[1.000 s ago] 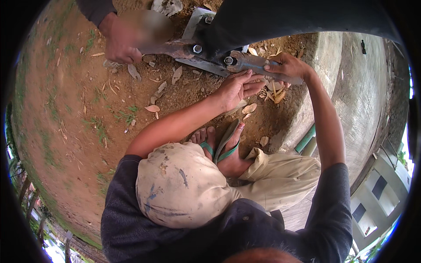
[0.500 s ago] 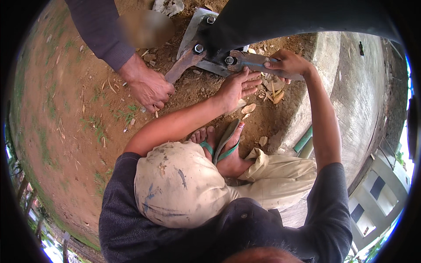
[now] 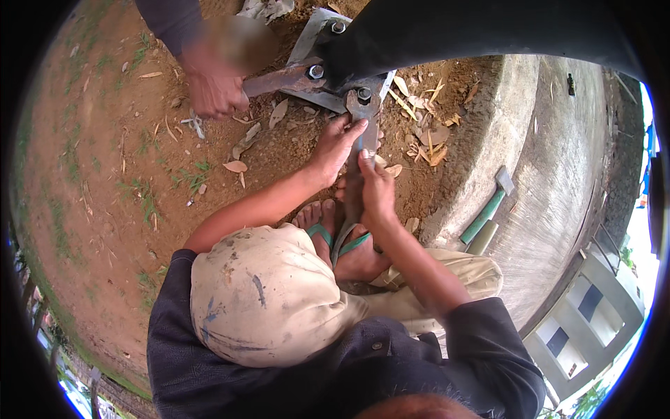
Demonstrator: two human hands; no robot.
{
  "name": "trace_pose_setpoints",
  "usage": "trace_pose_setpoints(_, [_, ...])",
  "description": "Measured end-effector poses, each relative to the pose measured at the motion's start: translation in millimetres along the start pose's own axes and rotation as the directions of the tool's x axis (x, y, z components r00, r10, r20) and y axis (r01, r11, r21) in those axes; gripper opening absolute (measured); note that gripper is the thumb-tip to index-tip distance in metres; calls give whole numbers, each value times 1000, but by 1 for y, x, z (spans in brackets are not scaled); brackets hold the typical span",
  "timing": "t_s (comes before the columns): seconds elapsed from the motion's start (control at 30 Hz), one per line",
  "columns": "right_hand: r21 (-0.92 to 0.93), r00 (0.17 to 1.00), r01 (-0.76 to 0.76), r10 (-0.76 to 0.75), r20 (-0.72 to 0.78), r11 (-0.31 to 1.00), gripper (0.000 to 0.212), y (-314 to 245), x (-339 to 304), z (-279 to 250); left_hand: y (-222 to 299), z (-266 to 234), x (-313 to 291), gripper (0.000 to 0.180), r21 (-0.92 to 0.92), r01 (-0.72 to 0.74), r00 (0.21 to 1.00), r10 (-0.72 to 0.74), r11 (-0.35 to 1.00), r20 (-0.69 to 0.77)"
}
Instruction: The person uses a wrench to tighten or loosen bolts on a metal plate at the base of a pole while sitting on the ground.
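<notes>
A flat, worn metal wrench [image 3: 361, 130] points back toward me, its jaw at a bolt's nut [image 3: 363, 93] on a metal base plate. My left hand [image 3: 335, 148] is closed around it just below the jaw, thumb on top. Lower down, my right hand [image 3: 377, 187] grips the handle. A rusty wrench [image 3: 276, 82] sits at another nut [image 3: 316, 72] on the left, held by another person's hand [image 3: 215, 92]. The base plate [image 3: 305, 40] carries a thick black post [image 3: 481, 28], with a third nut [image 3: 338, 27] at the far corner.
Brown soil with dry leaves [image 3: 436, 143] surrounds the plate. To the right runs a concrete edge [image 3: 481, 153]. On the concrete lies a hatchet-like tool with a green handle [image 3: 483, 218]. My sandalled feet [image 3: 356, 255] are close under the wrench handle.
The wrench in my hands has swung from pointing right to pointing toward me. My left hand has closed on it. The other person's wrench and hand have shifted up and left.
</notes>
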State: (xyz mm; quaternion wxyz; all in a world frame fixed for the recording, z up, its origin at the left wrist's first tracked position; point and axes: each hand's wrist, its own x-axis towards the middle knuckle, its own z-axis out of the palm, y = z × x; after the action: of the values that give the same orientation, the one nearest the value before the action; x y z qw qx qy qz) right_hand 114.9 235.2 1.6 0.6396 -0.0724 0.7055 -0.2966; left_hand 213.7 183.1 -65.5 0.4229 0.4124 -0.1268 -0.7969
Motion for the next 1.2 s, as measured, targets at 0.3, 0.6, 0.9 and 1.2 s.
trace_pose_setpoints(0.3, [148,986,-102,80,147,984,33,33,-25,16,29,-45,-23,32,528,64,990,-119,847,72])
trace_pose_setpoints(0.6, [-787,950,283,-44,310,548,48,-127,31,-96,7,17,14,32,37,263,936,-264,964,233])
trace_pose_setpoints(0.9, [-758,884,262,166,437,598,48,-161,71,-95,-3,18,26,37,-49,261,944,-244,964,220])
trace_pose_setpoints(1.2, [21,985,104,-106,136,994,36,5,22,-11,2,-25,15,34,286,-6,998,-13,958,63])
